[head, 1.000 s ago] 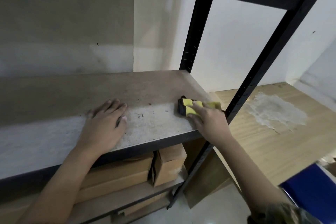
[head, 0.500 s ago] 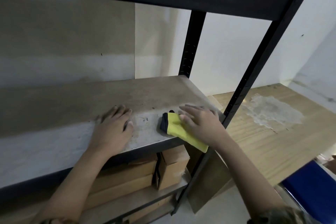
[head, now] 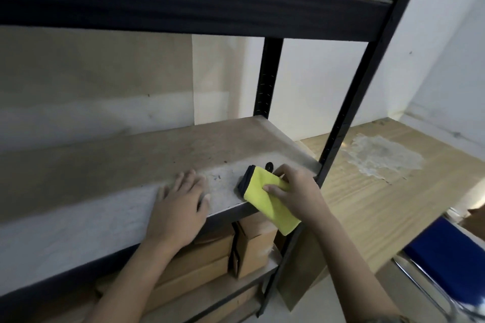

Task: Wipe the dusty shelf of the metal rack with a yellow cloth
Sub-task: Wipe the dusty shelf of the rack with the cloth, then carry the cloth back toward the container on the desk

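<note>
Head view: the yellow cloth lies folded at the front right corner of the dusty shelf, its lower end hanging past the shelf's front edge. The right hand pinches it, thumb on top and fingers curled behind its right side. The left hand lies flat, fingers spread, on the shelf just left of the cloth, not touching it. Black metal rack posts frame the shelf. Cardboard boxes sit on the level below. A pale wall stands behind, a wooden surface to the right.
</note>
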The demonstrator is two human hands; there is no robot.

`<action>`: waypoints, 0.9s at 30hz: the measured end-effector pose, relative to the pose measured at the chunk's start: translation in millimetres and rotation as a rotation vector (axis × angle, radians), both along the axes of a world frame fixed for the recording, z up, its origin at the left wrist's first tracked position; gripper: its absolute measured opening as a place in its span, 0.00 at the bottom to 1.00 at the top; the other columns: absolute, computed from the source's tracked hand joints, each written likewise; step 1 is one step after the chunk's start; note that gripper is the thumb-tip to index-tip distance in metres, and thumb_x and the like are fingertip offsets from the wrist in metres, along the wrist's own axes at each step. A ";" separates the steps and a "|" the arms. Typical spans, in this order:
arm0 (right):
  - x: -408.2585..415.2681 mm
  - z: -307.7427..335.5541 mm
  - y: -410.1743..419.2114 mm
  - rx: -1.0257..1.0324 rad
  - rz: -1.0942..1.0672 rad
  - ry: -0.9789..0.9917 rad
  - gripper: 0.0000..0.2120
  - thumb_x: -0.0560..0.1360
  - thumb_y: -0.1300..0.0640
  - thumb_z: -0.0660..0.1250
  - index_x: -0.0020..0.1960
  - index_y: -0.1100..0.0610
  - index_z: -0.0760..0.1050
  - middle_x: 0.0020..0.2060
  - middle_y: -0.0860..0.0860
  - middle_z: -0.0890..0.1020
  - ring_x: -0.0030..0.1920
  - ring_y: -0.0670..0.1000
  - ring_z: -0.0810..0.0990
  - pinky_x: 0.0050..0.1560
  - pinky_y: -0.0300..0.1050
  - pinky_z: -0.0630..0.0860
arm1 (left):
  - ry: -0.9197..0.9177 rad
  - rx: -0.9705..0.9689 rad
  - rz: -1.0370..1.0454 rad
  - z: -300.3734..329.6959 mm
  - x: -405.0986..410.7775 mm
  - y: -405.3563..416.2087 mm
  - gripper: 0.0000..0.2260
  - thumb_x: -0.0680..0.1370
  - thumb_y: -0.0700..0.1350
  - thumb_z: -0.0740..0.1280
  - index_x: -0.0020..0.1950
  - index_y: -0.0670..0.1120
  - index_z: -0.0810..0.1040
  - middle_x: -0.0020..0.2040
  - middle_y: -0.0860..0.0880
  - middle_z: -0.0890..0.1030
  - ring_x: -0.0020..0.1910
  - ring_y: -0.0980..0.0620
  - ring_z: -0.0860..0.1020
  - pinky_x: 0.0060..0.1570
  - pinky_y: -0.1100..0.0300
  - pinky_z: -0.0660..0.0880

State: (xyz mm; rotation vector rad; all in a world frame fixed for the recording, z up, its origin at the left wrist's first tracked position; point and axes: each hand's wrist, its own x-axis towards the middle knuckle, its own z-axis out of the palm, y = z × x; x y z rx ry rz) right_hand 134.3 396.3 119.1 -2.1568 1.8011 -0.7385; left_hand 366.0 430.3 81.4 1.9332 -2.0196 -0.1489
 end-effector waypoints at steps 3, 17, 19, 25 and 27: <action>-4.3 -13.3 23.3 -0.021 -0.050 -0.142 0.13 0.71 0.47 0.70 0.50 0.52 0.71 0.44 0.46 0.78 0.44 0.47 0.75 0.38 0.37 0.68 | 0.112 -0.157 -0.136 -4.1 -13.6 17.9 0.20 0.79 0.52 0.51 0.68 0.51 0.70 0.71 0.52 0.69 0.71 0.54 0.64 0.69 0.55 0.61; -173.2 -86.1 106.8 0.014 -0.504 -0.547 0.09 0.71 0.51 0.71 0.48 0.52 0.74 0.40 0.45 0.78 0.41 0.40 0.75 0.36 0.33 0.69 | 0.302 -0.141 -0.536 -63.5 -200.5 29.6 0.12 0.77 0.45 0.61 0.58 0.53 0.78 0.51 0.58 0.79 0.52 0.61 0.74 0.50 0.68 0.73; -211.0 -93.1 105.7 0.019 -0.529 -0.555 0.10 0.70 0.50 0.71 0.48 0.51 0.74 0.41 0.45 0.79 0.42 0.40 0.76 0.36 0.32 0.68 | 0.311 -0.096 -0.518 -71.0 -240.3 21.7 0.13 0.78 0.44 0.62 0.61 0.54 0.76 0.52 0.58 0.78 0.51 0.62 0.73 0.50 0.67 0.74; -310.1 -104.2 77.1 0.038 -0.502 -0.576 0.08 0.71 0.51 0.71 0.48 0.50 0.75 0.41 0.45 0.79 0.42 0.40 0.77 0.36 0.32 0.69 | 0.362 0.023 -0.383 -89.6 -344.5 -11.0 0.14 0.78 0.46 0.61 0.64 0.54 0.74 0.56 0.55 0.77 0.50 0.62 0.72 0.49 0.67 0.71; -333.4 -107.9 61.1 0.051 -0.476 -0.577 0.08 0.71 0.50 0.70 0.48 0.50 0.75 0.41 0.45 0.79 0.43 0.41 0.77 0.37 0.33 0.70 | 0.401 0.065 -0.328 -94.1 -366.6 -20.4 0.15 0.78 0.45 0.62 0.65 0.52 0.73 0.58 0.54 0.77 0.53 0.60 0.73 0.52 0.65 0.72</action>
